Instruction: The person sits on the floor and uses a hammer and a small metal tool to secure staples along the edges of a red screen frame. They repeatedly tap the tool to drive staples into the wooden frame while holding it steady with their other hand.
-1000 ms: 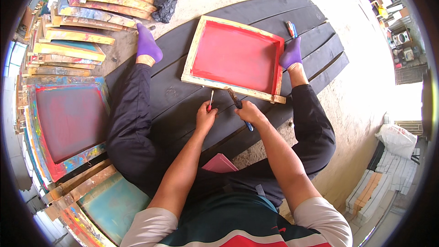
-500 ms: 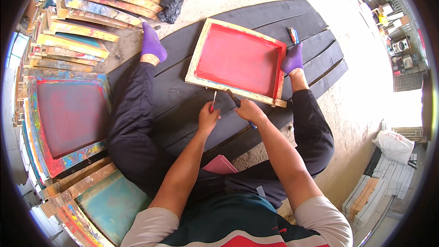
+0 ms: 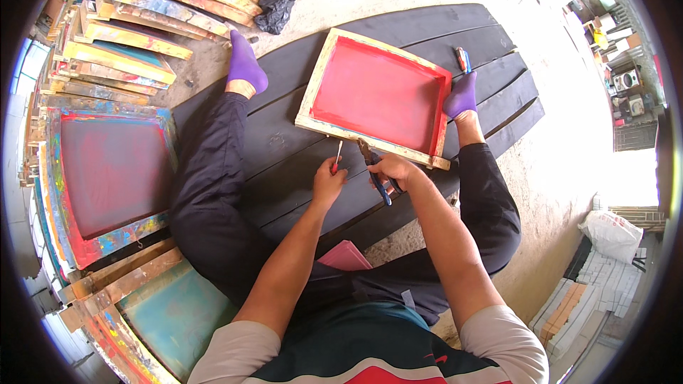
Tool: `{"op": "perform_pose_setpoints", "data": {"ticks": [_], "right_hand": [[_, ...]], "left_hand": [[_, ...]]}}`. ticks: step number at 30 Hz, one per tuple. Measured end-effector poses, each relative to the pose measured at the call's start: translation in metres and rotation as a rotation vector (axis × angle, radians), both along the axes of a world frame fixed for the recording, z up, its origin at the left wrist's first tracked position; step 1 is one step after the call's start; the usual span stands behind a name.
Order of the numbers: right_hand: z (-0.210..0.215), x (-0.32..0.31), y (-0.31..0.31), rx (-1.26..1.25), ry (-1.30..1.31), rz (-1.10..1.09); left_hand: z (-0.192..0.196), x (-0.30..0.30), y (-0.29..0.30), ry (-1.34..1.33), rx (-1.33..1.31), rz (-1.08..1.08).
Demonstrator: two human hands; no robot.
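A wooden screen-printing frame (image 3: 316, 78) with red mesh (image 3: 380, 89) lies on the dark board table between my feet. My left hand (image 3: 329, 183) is closed around the red handle of a screwdriver (image 3: 339, 153), its thin shaft pointing up to the frame's near edge. Beside it, my right hand (image 3: 396, 169) grips a pair of dark pliers (image 3: 366, 151); their handles are spread and the jaws reach close to the same edge. Whether either tool touches the wood I cannot tell.
A small red and blue tool (image 3: 463, 59) lies beyond my right foot. Stacked paint-stained frames (image 3: 124, 64) line the left side, with a grey-red screen (image 3: 117, 171) nearest. A black plastic bag (image 3: 274, 7) is on the floor; a pink block (image 3: 346, 256) sits near my lap.
The pliers have turned more upright in my right hand and their handles have spread apart. My left hand keeps the screwdriver near the frame's edge. The whole view has shifted slightly.
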State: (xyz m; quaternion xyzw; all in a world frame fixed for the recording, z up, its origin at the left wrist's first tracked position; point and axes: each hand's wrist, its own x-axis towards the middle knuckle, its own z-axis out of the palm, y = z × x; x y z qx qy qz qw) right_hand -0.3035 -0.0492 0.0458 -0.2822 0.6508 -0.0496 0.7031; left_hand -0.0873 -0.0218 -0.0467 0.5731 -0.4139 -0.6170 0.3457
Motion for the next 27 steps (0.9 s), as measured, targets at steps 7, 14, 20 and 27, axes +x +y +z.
{"op": "perform_pose_setpoints", "data": {"ticks": [7, 14, 20, 27], "right_hand": [[0.036, 0.017, -0.016, -0.102, 0.371, 0.316], [0.021, 0.015, 0.0, -0.461, 0.81, 0.611], [-0.022, 0.011, 0.023, -0.62, 0.888, 0.42], [-0.048, 0.005, 0.032, -0.69, 0.891, 0.431]], "left_hand": [[0.011, 0.005, -0.001, -0.003, 0.064, -0.005], [0.012, 0.0, 0.001, -0.009, 0.095, -0.048], [0.006, -0.002, 0.004, -0.058, 0.067, -0.046], [0.015, -0.002, 0.005, -0.009, 0.091, -0.04]]}}
